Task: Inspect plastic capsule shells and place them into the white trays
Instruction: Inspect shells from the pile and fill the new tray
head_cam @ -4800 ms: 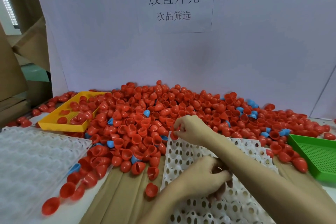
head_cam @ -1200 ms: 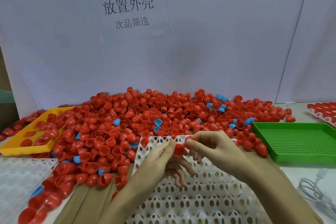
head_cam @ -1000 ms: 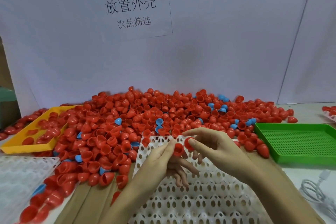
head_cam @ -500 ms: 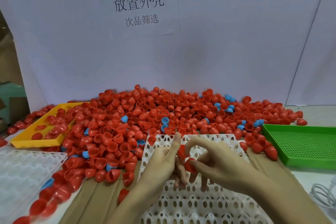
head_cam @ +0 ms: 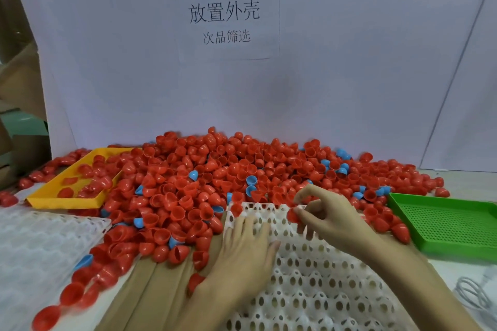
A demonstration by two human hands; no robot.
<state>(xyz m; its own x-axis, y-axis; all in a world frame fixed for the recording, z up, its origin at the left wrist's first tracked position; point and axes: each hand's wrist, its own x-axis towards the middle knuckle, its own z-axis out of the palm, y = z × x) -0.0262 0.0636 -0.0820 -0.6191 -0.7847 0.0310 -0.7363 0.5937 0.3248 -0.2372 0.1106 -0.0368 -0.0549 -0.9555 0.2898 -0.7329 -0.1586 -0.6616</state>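
Item 1, nearest, 6 o'clock: white perforated tray (head_cam: 317,285), a grid of egg-shaped sockets, all visible ones unfilled; lies on brown cardboard sheets (head_cam: 150,287) on the tabletop.

Item 2: left hand (head_cam: 247,252), fingers straight, pressed flat on the tray's left part, holding nothing.

Item 3, 1 o'clock of it: right hand (head_cam: 330,216), thumb and forefinger pinching one red capsule shell (head_cam: 292,215) just above the tray's far rows.

Item 4, 9 o'clock: second white tray (head_cam: 35,244), with stray shells along its near edge.

Item 5, 3 o'clock: green mesh tray (head_cam: 451,225), nothing seen in it; a white cable (head_cam: 473,295) nearer.

Item 6, 10 o'clock: yellow tray (head_cam: 67,196) holding a few red shells.

Item 7, 12 o'clock: large heap of shells (head_cam: 242,174), mostly red, some blue, touching the tray's far edge.

Item 8, farthest: white backboard with a printed paper sign (head_cam: 223,16).

Handling note (judgement): shells look light, thin-walled, stiff and smooth, likely slippery and crushable; best taken by a light pinch across the rim or dome, seated dome-down in a socket.
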